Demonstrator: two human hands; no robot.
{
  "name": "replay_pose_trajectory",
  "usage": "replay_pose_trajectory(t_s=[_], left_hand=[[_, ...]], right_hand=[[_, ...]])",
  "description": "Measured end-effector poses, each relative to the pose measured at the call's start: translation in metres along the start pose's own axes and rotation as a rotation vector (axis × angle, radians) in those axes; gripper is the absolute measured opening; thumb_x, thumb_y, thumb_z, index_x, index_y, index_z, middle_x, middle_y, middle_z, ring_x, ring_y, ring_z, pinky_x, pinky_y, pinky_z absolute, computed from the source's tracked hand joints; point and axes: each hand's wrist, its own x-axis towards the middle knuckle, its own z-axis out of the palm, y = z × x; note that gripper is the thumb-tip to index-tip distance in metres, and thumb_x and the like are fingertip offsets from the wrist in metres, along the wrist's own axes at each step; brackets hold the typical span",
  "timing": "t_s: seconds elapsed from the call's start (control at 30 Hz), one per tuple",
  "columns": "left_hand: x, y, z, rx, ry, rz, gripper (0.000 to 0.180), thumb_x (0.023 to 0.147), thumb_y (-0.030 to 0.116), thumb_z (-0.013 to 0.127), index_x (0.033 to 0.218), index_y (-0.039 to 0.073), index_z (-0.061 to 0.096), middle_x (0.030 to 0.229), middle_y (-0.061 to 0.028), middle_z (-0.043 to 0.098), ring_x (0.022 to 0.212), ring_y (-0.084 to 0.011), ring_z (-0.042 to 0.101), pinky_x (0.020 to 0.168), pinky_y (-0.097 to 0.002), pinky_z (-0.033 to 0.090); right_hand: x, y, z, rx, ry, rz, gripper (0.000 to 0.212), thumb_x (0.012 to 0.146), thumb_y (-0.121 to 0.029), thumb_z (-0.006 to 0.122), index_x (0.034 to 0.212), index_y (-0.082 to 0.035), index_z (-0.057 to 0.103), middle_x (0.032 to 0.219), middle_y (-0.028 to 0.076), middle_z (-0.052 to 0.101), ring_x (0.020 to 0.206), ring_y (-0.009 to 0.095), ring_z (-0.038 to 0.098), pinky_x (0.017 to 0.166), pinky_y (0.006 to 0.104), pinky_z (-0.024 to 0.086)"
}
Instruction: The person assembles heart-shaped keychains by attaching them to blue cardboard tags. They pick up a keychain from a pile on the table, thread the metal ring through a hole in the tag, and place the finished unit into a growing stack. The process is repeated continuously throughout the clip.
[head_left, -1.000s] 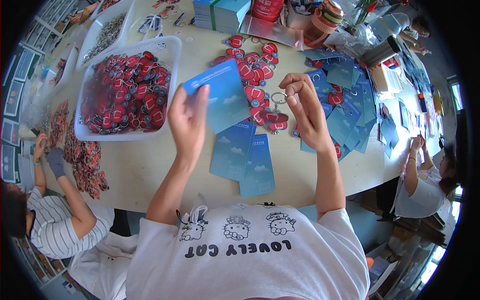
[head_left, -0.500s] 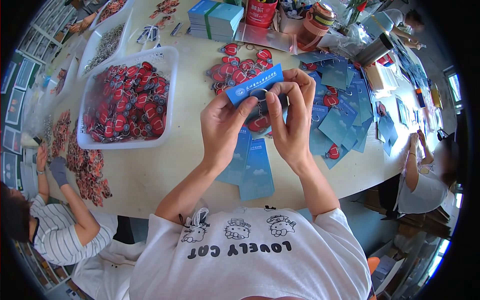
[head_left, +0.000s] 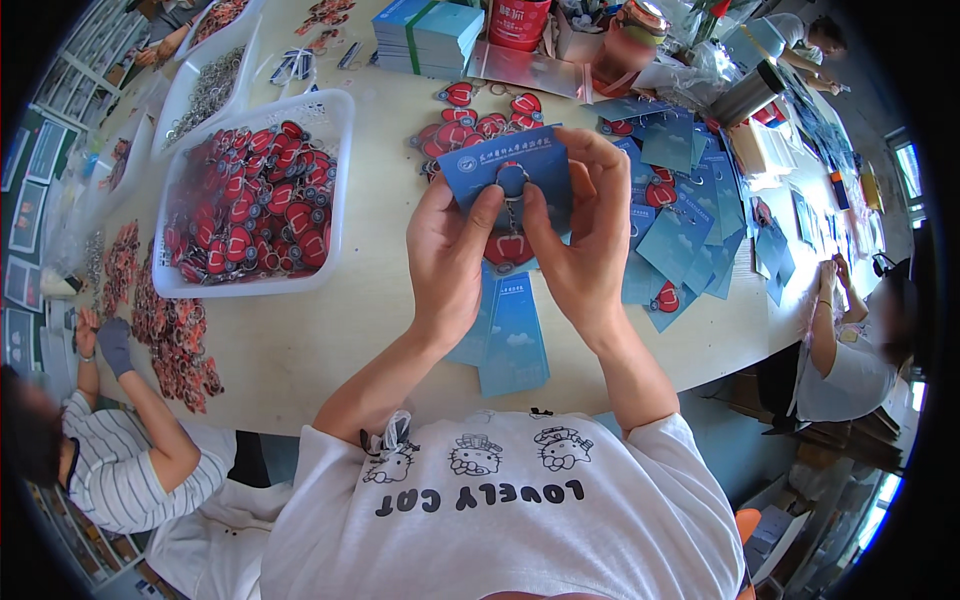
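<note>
Between them my hands hold up a blue card [head_left: 545, 165] with a keychain on it. My left hand [head_left: 447, 245] grips the card's left edge, its thumb against the key ring [head_left: 513, 179]. On the other side my right hand [head_left: 590, 220] pinches the card's right part, thumb at the ring too, fingers behind. A red heart-shaped pendant [head_left: 508, 250] hangs from the ring by a short chain. Whether the ring passes through the card, I cannot tell. Below lie loose blue cards [head_left: 515, 340]. Beyond my hands is a pile of red keychains [head_left: 465, 130].
A white basket [head_left: 345, 190] full of red keychains stands left, orange-red charms [head_left: 175, 340] beside it. Right are finished-looking cards with keychains [head_left: 685, 240]. At the back are a banded card stack [head_left: 430, 40], a bottle [head_left: 630, 45] and a steel flask [head_left: 750, 95]. Co-workers sit on both sides.
The card has tilted up so its face shows more fully. The ring and pendant now lie in front of it, with both thumbs at the ring.
</note>
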Motion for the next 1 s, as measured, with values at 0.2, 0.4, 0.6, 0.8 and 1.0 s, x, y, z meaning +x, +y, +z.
replay_pose_trajectory(t_s=[0.2,0.4,0.6,0.8,1.0], left_hand=[[-0.001,-0.002,-0.002,-0.01,-0.022,-0.037,0.027,0.093,0.005,0.059,0.119,-0.001,0.055,0.11,-0.0055,0.061,0.1,-0.0099,0.056,0.09,-0.0277,0.045],[-0.015,0.004,-0.058,1.128,-0.195,0.194,0.037,0.084,0.02,0.071,0.111,0.0,0.055,0.101,-0.0091,0.059,0.095,-0.022,0.057,0.085,-0.0346,0.045],[-0.047,-0.023,-0.093,1.667,-0.213,0.066,0.047,0.073,0.031,0.08,0.101,0.003,0.054,0.093,-0.0114,0.054,0.088,-0.0301,0.053,0.078,-0.0394,0.044],[-0.049,-0.026,-0.097,1.053,-0.15,-0.234,0.033,0.077,0.022,0.078,0.094,0.001,0.058,0.083,-0.006,0.062,0.074,-0.0148,0.056,0.063,-0.029,0.044],[-0.054,-0.018,-0.108,0.591,0.046,-0.371,0.017,0.088,0.012,0.068,0.097,-0.003,0.068,0.074,0.0046,0.06,0.059,0.0003,0.043,0.051,-0.018,0.034]], right_hand=[[0.001,0.0,-0.004,0.099,-0.066,0.105,0.048,0.077,0.009,0.059,0.123,0.0,0.045,0.116,0.012,0.053,0.102,0.021,0.058,0.09,0.0317,0.047],[0.005,0.023,-0.082,0.157,-0.01,0.225,0.053,0.081,0.002,0.063,0.13,-0.002,0.042,0.128,0.011,0.049,0.106,0.017,0.056,0.087,0.0305,0.05],[0.005,0.072,-0.174,-0.987,0.324,0.056,0.045,0.083,-0.004,0.066,0.126,-0.006,0.05,0.12,0.014,0.054,0.108,0.028,0.056,0.094,0.0383,0.045],[-0.015,0.052,-0.093,-0.652,-0.598,0.05,0.026,0.07,-0.003,0.073,0.094,-0.005,0.064,0.099,0.007,0.063,0.1,0.027,0.057,0.092,0.0383,0.04],[-0.049,0.07,-0.074,-0.55,-0.645,0.035,0.031,0.078,-0.015,0.072,0.108,-0.011,0.064,0.109,0.005,0.061,0.101,0.024,0.056,0.09,0.0383,0.043]])
